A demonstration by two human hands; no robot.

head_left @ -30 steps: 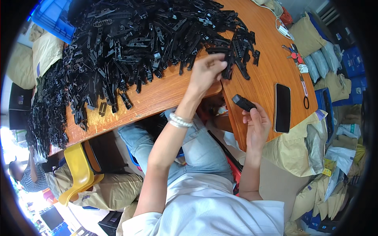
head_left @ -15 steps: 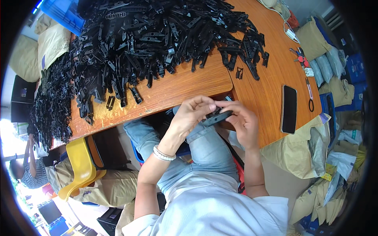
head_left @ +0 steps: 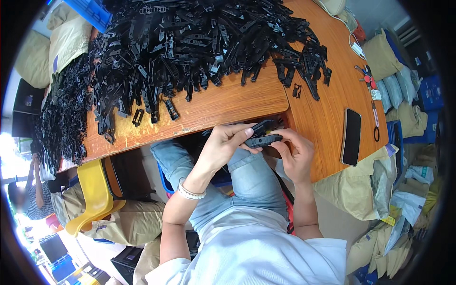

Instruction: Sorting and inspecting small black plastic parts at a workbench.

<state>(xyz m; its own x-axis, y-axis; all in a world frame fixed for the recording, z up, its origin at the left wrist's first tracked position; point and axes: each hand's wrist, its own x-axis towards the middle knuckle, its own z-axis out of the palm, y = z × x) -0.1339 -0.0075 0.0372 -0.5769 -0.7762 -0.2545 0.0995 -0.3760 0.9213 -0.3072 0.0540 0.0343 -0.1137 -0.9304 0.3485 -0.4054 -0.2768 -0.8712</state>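
Over my lap, just off the table's front edge, my left hand (head_left: pixel 221 146) is closed on a long black plastic part (head_left: pixel 262 140), thumb on top. A second dark length (head_left: pixel 262 127) shows right behind it; I cannot tell whether both are one piece. My right hand (head_left: pixel 298 154) pinches the right end of the black part between thumb and fingers. Something small and yellowish shows by the right fingertips, too small to name. A big pile of similar black plastic parts (head_left: pixel 190 42) covers the far side of the wooden table (head_left: pixel 213 109).
To the right on the table lie a phone (head_left: pixel 351 137), scissors (head_left: pixel 375 121) and keys (head_left: pixel 366 78). A blue crate (head_left: pixel 92 14) stands at the far left. Left of me is a yellow chair (head_left: pixel 92 194); sacks (head_left: pixel 380 52) line the right side. Another person (head_left: pixel 35 194) is at far left.
The black part has turned and shows more of its length. My hands have shifted their fingers on it, and the fingertips have drawn apart. The whole view has tilted slightly.
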